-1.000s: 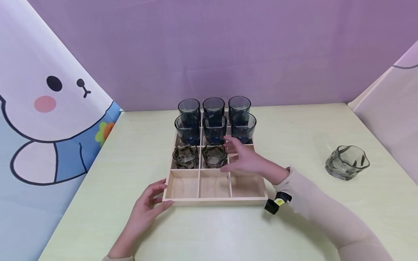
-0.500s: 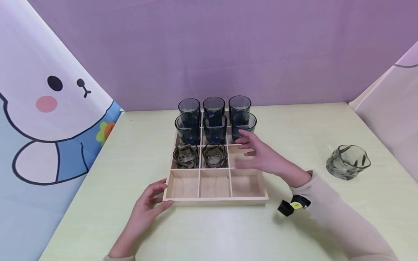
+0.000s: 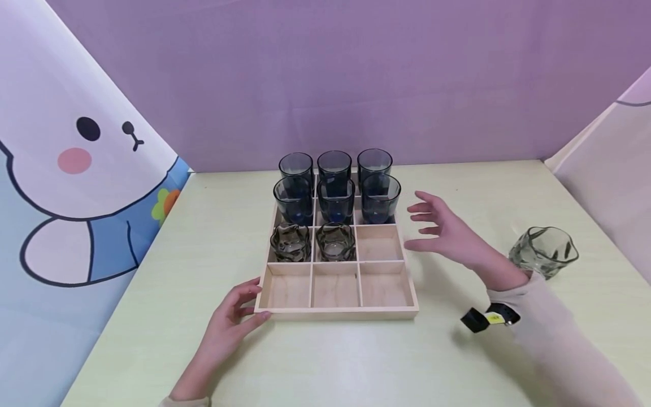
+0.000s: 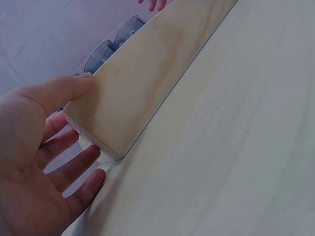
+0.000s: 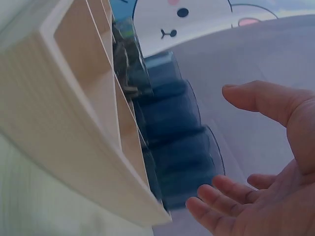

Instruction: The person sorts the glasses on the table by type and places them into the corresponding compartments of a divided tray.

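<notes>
My left hand [image 3: 231, 316] holds the front left corner of a divided wooden tray [image 3: 335, 314]; in the left wrist view its thumb [image 4: 74, 88] lies on the front wall and the fingers touch the side wall. Several blue glasses [image 3: 292, 200] stand upright in the two back rows. In the row before them, two wavy-rimmed grey glasses [image 3: 290, 243] fill the left and middle compartments. My right hand [image 3: 450, 232] hovers right of the tray, fingers spread, holding nothing; in the right wrist view its fingers and thumb are apart beside the blue glasses [image 5: 172, 115].
One clear wavy glass [image 3: 541, 251] stands on the table [image 3: 356, 362] at the far right, beyond my right wrist. A purple backdrop [image 3: 330, 85] rises behind the tray, with a cartoon-printed panel [image 3: 71, 186] at the left.
My right hand has moved right, from beside the middle grey glass, across the right column, to outside the tray. The left hand stays at the tray corner, and the glasses have not moved.
</notes>
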Tool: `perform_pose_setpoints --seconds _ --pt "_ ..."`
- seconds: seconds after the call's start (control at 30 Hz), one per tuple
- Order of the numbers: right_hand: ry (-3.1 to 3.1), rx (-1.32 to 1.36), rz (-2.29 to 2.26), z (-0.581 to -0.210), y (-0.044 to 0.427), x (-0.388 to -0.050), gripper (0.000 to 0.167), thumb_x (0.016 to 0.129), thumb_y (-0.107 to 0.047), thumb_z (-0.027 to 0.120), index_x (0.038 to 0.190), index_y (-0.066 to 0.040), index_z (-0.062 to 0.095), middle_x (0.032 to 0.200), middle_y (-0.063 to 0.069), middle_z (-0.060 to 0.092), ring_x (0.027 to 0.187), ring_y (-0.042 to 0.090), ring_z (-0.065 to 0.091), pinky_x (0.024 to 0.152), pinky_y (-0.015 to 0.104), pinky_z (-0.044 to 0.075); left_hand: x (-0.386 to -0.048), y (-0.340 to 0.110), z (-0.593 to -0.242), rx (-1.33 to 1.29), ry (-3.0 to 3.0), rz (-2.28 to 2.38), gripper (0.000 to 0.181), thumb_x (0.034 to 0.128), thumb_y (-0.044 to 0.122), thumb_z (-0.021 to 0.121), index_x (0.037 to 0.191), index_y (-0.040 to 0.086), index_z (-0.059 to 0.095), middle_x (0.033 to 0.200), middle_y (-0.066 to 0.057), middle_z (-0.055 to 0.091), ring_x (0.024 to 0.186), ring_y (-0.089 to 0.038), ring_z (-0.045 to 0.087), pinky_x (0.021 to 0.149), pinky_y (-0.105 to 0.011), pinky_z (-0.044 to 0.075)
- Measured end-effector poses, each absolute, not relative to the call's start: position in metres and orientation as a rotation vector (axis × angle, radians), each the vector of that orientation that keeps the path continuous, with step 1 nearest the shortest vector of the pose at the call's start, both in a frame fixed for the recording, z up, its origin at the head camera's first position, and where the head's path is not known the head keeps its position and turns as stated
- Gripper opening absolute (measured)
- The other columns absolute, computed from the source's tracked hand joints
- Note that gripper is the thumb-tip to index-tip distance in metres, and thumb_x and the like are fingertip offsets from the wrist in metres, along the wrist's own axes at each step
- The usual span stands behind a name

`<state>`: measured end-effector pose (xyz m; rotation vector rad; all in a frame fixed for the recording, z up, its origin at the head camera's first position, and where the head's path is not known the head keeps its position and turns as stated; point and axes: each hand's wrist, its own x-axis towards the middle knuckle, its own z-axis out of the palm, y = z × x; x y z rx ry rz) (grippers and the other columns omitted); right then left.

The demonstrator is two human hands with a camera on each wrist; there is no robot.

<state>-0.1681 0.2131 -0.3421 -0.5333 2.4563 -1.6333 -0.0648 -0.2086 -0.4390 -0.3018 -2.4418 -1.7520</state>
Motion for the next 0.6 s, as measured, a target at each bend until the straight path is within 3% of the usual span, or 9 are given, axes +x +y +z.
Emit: perform_pose_setpoints --seconds 0.2,0.37,0.6 --pt "2.51 -0.492 -1.651 -0.344 0.236 -0.162 0.095 0.085 0.003 0.073 0.155 0.001 0.01 0.144 0.024 0.039 0.129 0.03 0.043 0.094 0.02 0.044 -0.065 -0.209 -0.439 -0.297 -2.447 -1.75 0.044 0.0801 -0.005 0.078 0.119 0.0 0.059 0.142 -0.02 0.051 0.115 -0.01 0.058 0.086 -0.025 0.054" --pt "2.551 -0.456 -1.684 -0.353 0.253 -0.157 0.095 0.085 0.006 0.073 0.155 0.001 0.01 0.139 0.016 0.042 0.119 0.007 0.045 0.091 0.014 0.045 -0.064 -0.208 -0.438 -0.267 -2.459 -1.758 0.043 0.0805 -0.004 0.078 0.119 0.001 0.059 0.143 -0.019 0.051 0.115 -0.006 0.057 0.086 -0.025 0.054" --pt "2.627 -0.414 -1.676 -0.365 0.277 -0.149 0.094 0.084 0.008 0.073 0.154 0.003 0.009 0.128 -0.009 0.046 0.115 -0.003 0.045 0.089 0.01 0.044 -0.065 -0.209 -0.439 -0.283 -2.445 -1.765 0.043 0.0801 -0.006 0.078 0.119 -0.001 0.059 0.142 -0.02 0.051 0.115 -0.005 0.057 0.086 -0.025 0.054"
